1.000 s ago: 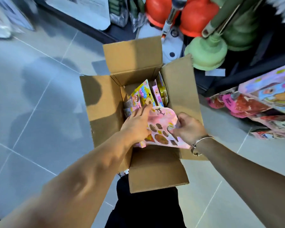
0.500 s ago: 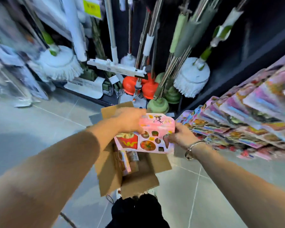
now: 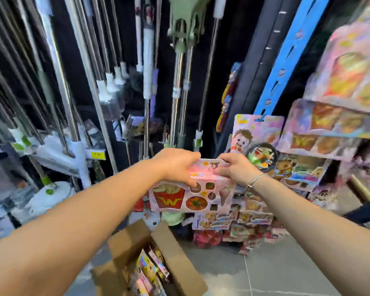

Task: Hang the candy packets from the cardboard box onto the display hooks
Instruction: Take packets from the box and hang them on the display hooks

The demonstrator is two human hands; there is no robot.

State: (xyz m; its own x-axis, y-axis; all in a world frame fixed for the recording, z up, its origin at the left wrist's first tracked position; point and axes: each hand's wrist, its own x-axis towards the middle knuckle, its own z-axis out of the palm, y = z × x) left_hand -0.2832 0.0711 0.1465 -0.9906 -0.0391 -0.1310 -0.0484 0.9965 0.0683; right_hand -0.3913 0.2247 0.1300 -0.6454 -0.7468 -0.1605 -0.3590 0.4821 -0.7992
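A pink candy packet with a red fries pouch printed on it hangs in the air at chest height. My left hand grips its top left edge, thumb on the front. My right hand pinches its top right edge. Below, the open cardboard box stands on the floor with several more packets upright inside. To the right, rows of hung candy packets fill the display; the hooks themselves are hidden by them.
Mop and broom poles hang in a dense row at the left and centre. A blue slotted upright stands beside the candy display. Grey tiled floor lies to the right of the box.
Both hands lifted the pink packet out of the box and up to chest height. My view swung up from the box to the racks and display.
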